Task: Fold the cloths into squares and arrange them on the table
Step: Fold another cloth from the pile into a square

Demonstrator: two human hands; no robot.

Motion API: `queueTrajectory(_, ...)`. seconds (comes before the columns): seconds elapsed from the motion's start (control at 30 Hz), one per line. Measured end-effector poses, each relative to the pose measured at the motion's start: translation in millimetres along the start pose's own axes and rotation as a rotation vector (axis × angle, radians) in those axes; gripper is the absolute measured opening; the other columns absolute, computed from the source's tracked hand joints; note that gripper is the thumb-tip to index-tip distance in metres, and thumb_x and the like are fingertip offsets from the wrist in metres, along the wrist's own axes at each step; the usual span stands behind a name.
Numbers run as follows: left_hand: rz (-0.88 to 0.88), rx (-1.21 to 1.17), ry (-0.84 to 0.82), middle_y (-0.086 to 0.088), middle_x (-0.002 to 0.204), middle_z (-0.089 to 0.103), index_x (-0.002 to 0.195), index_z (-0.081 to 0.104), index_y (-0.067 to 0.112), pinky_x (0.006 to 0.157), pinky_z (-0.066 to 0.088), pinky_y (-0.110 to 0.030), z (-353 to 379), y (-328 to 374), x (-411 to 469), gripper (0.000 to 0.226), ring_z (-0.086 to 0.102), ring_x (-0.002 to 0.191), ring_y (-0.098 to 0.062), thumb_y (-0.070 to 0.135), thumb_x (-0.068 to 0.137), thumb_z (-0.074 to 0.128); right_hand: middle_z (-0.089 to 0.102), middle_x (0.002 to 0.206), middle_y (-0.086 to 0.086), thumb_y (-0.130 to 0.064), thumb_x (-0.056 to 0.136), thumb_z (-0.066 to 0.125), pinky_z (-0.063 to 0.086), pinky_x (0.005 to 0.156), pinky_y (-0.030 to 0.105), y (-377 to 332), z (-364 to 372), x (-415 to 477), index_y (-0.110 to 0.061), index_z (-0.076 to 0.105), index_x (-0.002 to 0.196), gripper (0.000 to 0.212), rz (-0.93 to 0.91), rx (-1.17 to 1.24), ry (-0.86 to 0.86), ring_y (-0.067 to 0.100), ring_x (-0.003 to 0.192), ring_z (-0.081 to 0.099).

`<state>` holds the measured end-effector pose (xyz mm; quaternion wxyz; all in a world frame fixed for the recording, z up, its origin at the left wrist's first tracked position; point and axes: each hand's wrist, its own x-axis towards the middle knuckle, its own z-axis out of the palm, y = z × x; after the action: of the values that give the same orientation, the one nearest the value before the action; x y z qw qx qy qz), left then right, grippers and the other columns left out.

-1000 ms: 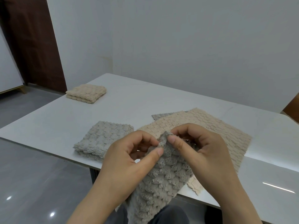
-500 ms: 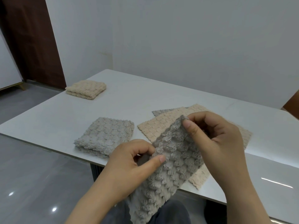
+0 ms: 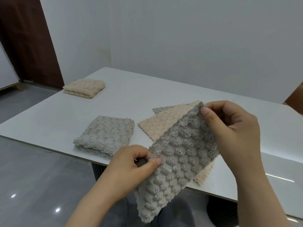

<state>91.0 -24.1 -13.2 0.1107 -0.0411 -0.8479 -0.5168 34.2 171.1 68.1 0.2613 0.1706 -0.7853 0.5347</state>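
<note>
Lower centre of frame: grey cloth held in air over near table edge, long axis running diagonally from upper right down to lower left. Right hand pinches top corner, thumb and forefinger closed on fabric. Left hand pinches left edge lower down, closed on same cloth. Bottom end hangs free, nearer left hand. Cloth plush, bubble-textured, seemingly doubled, though layers hard to tell. Table: folded grey square at centre left, folded beige square at upper left, flat beige cloth behind held one.
</note>
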Motion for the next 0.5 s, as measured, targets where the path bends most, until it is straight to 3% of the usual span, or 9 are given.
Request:
queueTrajectory(0.23,-0.06,0.036,-0.013,0.012,0.045,0.044,0.054,0.056,0.022,0.047,0.029,-0.013,2,-7,-3,0.032,0.037,0.044,-0.003,0.035,0.077,0.073,0.063,0.063,-0.02,-0.019,0.086,0.07,0.042,0.059,0.012,13,-1,17,-0.031,0.066,0.072,0.018,0.005,0.007,0.059,-0.001,0.061,0.052)
queueTrajectory(0.5,-0.109,0.086,-0.046,0.008,0.049,0.053,0.065,0.062,0.02,0.052,0.041,-0.026,2,-20,-4,0.022,0.044,0.045,-0.003,0.035,0.075,0.075,0.062,0.07,-0.011,-0.019,0.087,0.068,0.041,0.06,0.006,30,-7,24,-0.027,0.065,0.075,0.014,0.041,-0.043,0.118,-0.004,0.061,0.051)
